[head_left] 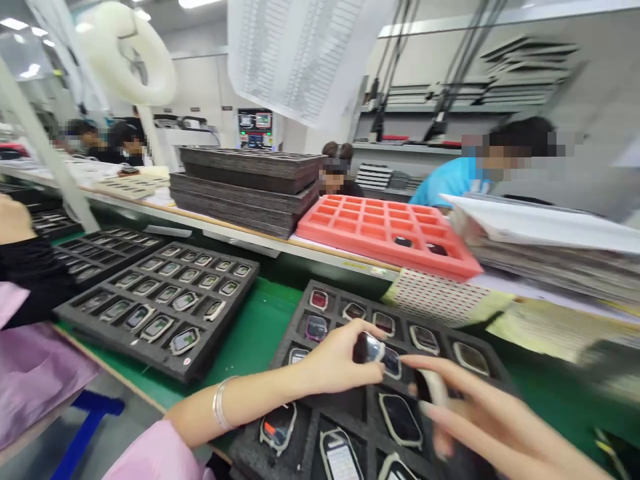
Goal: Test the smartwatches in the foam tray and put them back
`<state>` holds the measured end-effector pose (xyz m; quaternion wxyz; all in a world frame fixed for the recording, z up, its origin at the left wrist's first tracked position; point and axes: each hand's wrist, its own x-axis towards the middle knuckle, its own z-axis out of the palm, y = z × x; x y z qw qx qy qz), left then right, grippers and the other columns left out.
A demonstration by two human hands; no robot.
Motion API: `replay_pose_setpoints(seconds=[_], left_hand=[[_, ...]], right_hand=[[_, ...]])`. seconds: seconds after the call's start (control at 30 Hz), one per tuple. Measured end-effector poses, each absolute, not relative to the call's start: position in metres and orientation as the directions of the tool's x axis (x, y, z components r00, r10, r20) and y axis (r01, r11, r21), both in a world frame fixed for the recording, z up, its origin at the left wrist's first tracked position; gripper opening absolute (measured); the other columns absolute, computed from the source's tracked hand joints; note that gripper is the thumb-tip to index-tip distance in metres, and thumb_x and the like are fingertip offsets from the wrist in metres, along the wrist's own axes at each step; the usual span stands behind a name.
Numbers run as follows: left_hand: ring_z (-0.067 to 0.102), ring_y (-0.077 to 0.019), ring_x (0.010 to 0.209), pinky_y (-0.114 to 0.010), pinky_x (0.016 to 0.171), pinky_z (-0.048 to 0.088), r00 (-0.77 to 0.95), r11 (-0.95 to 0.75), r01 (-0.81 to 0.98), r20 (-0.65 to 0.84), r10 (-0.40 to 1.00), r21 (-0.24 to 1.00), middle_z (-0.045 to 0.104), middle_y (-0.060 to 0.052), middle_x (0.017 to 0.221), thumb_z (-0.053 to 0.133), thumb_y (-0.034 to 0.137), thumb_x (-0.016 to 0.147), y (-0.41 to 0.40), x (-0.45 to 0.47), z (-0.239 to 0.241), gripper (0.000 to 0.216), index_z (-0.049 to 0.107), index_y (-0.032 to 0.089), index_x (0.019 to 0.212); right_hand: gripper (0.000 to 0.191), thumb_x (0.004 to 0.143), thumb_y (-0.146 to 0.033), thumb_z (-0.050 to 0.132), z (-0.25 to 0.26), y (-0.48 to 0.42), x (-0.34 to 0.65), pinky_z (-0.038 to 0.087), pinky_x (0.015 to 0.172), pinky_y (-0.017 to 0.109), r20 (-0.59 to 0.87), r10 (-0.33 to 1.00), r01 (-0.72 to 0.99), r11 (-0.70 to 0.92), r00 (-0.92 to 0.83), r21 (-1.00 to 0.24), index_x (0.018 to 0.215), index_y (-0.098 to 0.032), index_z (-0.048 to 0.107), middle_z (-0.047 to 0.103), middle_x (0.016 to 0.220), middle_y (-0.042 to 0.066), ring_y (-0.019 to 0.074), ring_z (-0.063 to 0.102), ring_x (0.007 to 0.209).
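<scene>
You stand at a long workbench covered with a green mat [260, 333], in a bright workshop where several people sit on the other side.

The fingertips [361, 333] of your left hand [335, 363] are closed together with the thumb on a small dark watch body [371, 347] with a shiny face. You hold it just above the middle of a black foam tray [300, 327]. Your right hand [480, 417] is just beside it, with the fingers [425, 363] spread apart and holding nothing; the index finger points toward the watch body and almost reaches it. This hand is blurred, so I cannot tell whether it touches the tray under it.

The tray has many square compartments, and most of them hold similar watch bodies lying flat, face up. A silver bracelet [221, 403] is on your left wrist, above a pink sleeve [155, 457].

To the left, a second black tray [75, 310] lies on the mat, also filled with watch bodies. Behind, on a raised shelf, there is a red tray [350, 243], nearly all of its compartments bare, and next to it a stack of dark trays [240, 190]. A person in a blue shirt [445, 181] sits behind the red tray.
</scene>
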<state>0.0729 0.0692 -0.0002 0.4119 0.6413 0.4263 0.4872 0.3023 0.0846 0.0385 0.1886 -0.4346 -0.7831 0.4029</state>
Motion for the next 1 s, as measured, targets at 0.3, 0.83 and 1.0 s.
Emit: replay_pose_setpoints(seconds=[0.3, 0.83, 1.0], left_hand=[[0.055, -0.0198, 0.094, -0.031, 0.086, 0.042, 0.198, -0.228, -0.039, 0.232, 0.952, 0.973, 0.061, -0.006, 0.104, 0.065, 0.013, 0.072, 0.062, 0.078, 0.000, 0.043, 0.053, 0.015, 0.113], [0.053, -0.0116, 0.068, -0.023, 0.060, 0.041, 0.196, -0.060, -0.110, 0.081, 0.977, 0.992, 0.061, -0.003, 0.098, 0.060, 0.017, 0.078, 0.054, 0.063, 0.016, 0.046, 0.050, 0.020, 0.123], [0.043, -0.0077, 0.057, -0.020, 0.050, 0.036, 0.223, -0.073, -0.062, 0.085, 0.971, 0.995, 0.058, -0.001, 0.093, 0.057, 0.017, 0.079, 0.055, 0.061, 0.016, 0.042, 0.051, 0.021, 0.121]], right_hand=[[0.045, 0.088, -0.038, 0.058, 0.072, 0.095, 0.271, 0.048, 0.068, 0.029, 0.096, 0.774, 0.275, 0.333, -0.625, -0.902, 0.129, -0.023, 0.046, 0.057, 0.076, 0.000, 0.0158, 0.059, 0.066], [0.041, 0.087, -0.026, 0.064, 0.037, 0.093, 0.253, 0.053, 0.069, 0.030, 0.045, 0.761, -0.030, 0.033, -0.648, -0.999, 0.126, -0.024, 0.052, 0.060, 0.095, 0.004, 0.0130, 0.063, 0.065], [0.043, 0.086, -0.031, 0.065, 0.029, 0.098, 0.255, 0.053, 0.066, 0.031, 0.015, 0.720, -0.088, -0.064, -0.694, -0.994, 0.127, -0.023, 0.054, 0.061, 0.097, 0.006, 0.0144, 0.063, 0.066]])
